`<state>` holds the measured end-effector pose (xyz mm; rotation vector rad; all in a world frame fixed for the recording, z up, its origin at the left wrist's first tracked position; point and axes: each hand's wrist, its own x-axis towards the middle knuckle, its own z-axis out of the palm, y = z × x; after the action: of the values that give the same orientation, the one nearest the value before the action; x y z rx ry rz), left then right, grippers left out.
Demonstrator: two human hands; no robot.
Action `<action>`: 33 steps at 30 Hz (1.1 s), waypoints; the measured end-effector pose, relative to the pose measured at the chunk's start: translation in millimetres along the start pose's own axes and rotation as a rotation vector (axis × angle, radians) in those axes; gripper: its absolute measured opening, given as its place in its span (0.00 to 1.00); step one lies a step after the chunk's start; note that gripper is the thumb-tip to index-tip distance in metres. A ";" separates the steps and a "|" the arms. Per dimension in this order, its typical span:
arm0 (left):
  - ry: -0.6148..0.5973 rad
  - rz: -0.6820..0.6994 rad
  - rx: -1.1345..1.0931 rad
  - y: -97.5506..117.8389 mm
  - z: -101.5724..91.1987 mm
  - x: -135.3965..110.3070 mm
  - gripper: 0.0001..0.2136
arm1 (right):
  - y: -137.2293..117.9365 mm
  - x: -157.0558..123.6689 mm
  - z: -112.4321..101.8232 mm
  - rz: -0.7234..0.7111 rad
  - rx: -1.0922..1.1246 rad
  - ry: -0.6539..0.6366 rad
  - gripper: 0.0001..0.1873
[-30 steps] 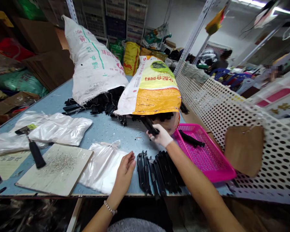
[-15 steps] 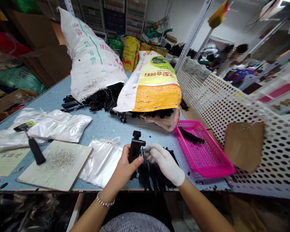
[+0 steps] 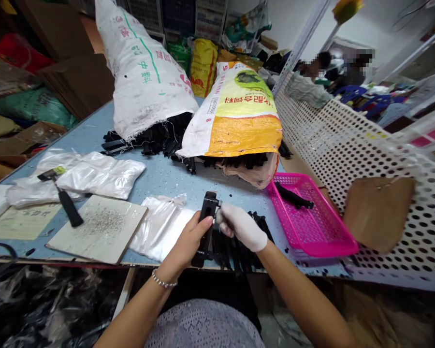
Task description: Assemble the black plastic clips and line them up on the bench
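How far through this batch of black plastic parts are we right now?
Done so far: a row of black parts lies at the table edge, and one part sits in the pink basket. In hand: the bare left hand grips one black part upright while the gloved right hand works its top. Left: both sacks, white and yellow, spill many more.

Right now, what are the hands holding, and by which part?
A black plastic part: the left hand grips its middle, the gloved right hand pinches near its top end.
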<state>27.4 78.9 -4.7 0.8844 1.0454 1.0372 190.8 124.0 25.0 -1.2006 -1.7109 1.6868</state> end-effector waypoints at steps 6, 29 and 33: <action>0.032 -0.143 -0.246 -0.3 -2.0 0.3 0.21 | 11.9 -36.3 21.5 -0.505 -1.001 -0.161 0.16; 0.113 0.034 -0.172 5.5 3.8 -24.1 0.23 | 14.8 -43.4 32.3 0.052 -0.073 -0.351 0.24; 0.118 -0.094 -0.277 7.5 7.7 -15.8 0.24 | -4.1 -43.4 27.0 -0.357 -0.769 -0.188 0.18</action>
<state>30.5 65.2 8.2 0.5510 1.0019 1.1331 190.2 73.9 35.9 -0.9390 -2.6338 0.9629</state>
